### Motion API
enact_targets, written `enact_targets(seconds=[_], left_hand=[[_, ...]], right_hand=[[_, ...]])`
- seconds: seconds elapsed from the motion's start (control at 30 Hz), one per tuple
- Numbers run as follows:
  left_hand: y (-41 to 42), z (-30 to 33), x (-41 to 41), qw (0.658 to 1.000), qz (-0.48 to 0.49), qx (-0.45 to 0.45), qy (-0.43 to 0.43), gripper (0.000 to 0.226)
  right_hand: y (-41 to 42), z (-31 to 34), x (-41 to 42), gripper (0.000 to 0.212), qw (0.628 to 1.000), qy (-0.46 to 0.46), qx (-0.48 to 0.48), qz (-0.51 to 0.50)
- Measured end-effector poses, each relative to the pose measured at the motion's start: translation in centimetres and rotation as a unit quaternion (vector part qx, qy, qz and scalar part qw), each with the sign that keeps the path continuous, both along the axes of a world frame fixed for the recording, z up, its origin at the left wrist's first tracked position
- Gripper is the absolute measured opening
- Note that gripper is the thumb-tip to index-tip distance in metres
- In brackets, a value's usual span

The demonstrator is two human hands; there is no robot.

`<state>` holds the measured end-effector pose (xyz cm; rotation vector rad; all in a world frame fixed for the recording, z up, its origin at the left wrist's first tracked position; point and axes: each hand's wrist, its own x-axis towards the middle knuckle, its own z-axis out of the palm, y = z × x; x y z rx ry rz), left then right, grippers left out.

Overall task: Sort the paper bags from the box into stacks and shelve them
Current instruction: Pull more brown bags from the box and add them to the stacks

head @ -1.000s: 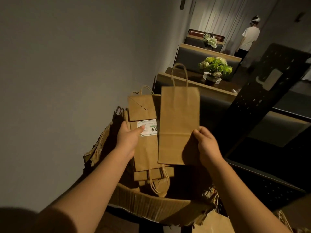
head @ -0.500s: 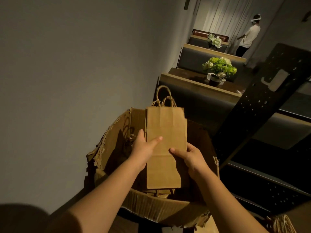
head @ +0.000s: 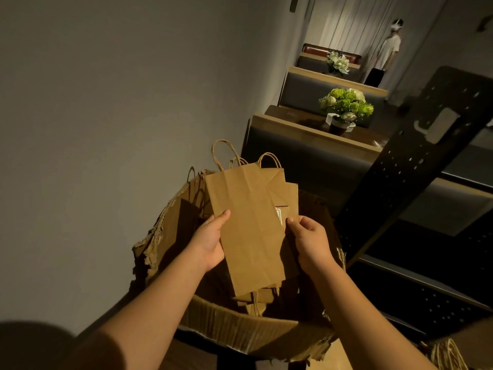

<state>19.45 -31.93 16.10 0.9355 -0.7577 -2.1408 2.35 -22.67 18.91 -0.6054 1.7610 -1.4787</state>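
**Both hands hold a stack of paper bags over the box**

Head view: I see the two bare forearms come in from 6 and 7 o'clock and meet near the middle of the picture. The left hand (head: 209,243) grips the left edge of the stack of paper bags (head: 248,222); its thumb lies on the front face and the other fingers are hidden behind the paper. The right hand (head: 310,243) grasps the right edge of the same stack, thumb on the front, fingers curled round the back. So both hands are closed on the bags, not released.

The stack stands nearly upright, tilted a little to 11 o'clock. The front bag is plain brown, and behind it, towards 2 o'clock, I can see the edges of more bags and a small part of a white label (head: 278,215). Twisted paper handles (head: 222,153) stick out at the top, at 12 o'clock. The stack is held above the open cardboard box (head: 240,329), whose torn rim goes round it from 9 o'clock to 5 o'clock. More bags lie inside the box under the stack, in shadow, and I cannot count them.

At 3 o'clock a black perforated shelf upright (head: 416,166) leans across the picture. At 1 o'clock there are booth seats (head: 306,158), a pot of green flowers (head: 345,105), and further away white flowers (head: 337,62). Another person (head: 388,50) stands far off near the curtain.
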Motion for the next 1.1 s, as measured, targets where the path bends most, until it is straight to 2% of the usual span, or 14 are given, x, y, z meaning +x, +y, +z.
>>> enact_targets(seconds=[0.13, 0.23, 0.33, 0.4, 0.47, 0.53, 0.6, 0.67, 0.73, 0.8, 0.9, 0.93, 1.03, 1.1], left_hand=[[-0.1, 0.0, -0.3, 1.000, -0.007, -0.004, 0.000, 0.033], [-0.2, -0.1, -0.4, 0.999, -0.025, -0.024, -0.010, 0.030], [-0.3, -0.3, -0.2, 0.998, -0.044, -0.047, -0.027, 0.031], [-0.4, -0.3, -0.3, 0.994, -0.055, -0.073, -0.061, 0.034], [-0.6, -0.1, -0.3, 0.990, -0.050, -0.090, -0.091, 0.029], [-1.1, -0.1, -0.2, 0.990, -0.019, -0.089, -0.105, 0.026], [-1.8, 0.1, 0.1, 0.987, 0.015, -0.083, -0.134, 0.024], [-2.3, 0.2, 0.1, 0.982, 0.024, -0.086, -0.164, 0.027], [-2.2, 0.3, 0.3, 0.980, 0.027, -0.086, -0.178, 0.027], [-1.9, 0.7, 0.4, 0.986, 0.027, -0.071, -0.147, 0.031], [-1.6, 1.2, 0.5, 0.994, -0.001, -0.072, -0.080, 0.064], [-1.4, 1.8, 0.4, 0.996, -0.007, -0.059, -0.071, 0.064], [-0.9, 2.9, 0.0, 0.994, -0.008, -0.026, -0.107, 0.029], [-0.9, 2.8, -0.2, 0.993, -0.013, -0.047, -0.107, 0.025]], right_hand=[[-0.4, 0.0, -0.1, 0.017, 0.994, 0.101, 0.017, -0.023], [-0.7, 0.2, -0.3, 0.022, 0.994, 0.107, 0.022, -0.025], [-1.0, 0.3, -0.5, 0.025, 0.997, 0.071, 0.007, 0.017], [-1.1, 0.6, -0.9, 0.024, 0.995, 0.102, -0.011, 0.019], [-1.3, 1.4, -1.4, 0.022, 0.987, 0.154, -0.036, -0.031], [-1.0, 2.8, -2.0, 0.019, 0.978, 0.164, -0.083, -0.098], [-0.5, 4.4, -2.5, 0.021, 0.968, 0.162, -0.152, -0.114], [-0.1, 6.0, -2.8, 0.028, 0.957, 0.157, -0.230, -0.079], [0.1, 7.4, -2.8, 0.036, 0.939, 0.099, -0.329, -0.029], [0.2, 8.4, -2.8, 0.041, 0.917, 0.071, -0.390, 0.037], [0.2, 8.9, -1.9, 0.032, 0.915, 0.131, -0.349, 0.151], [0.3, 8.5, -1.6, 0.031, 0.922, 0.143, -0.311, 0.179], [0.5, 6.0, -1.8, 0.028, 0.939, 0.207, -0.175, 0.212], [0.9, 4.2, -2.2, 0.024, 0.938, 0.223, -0.130, 0.232]])
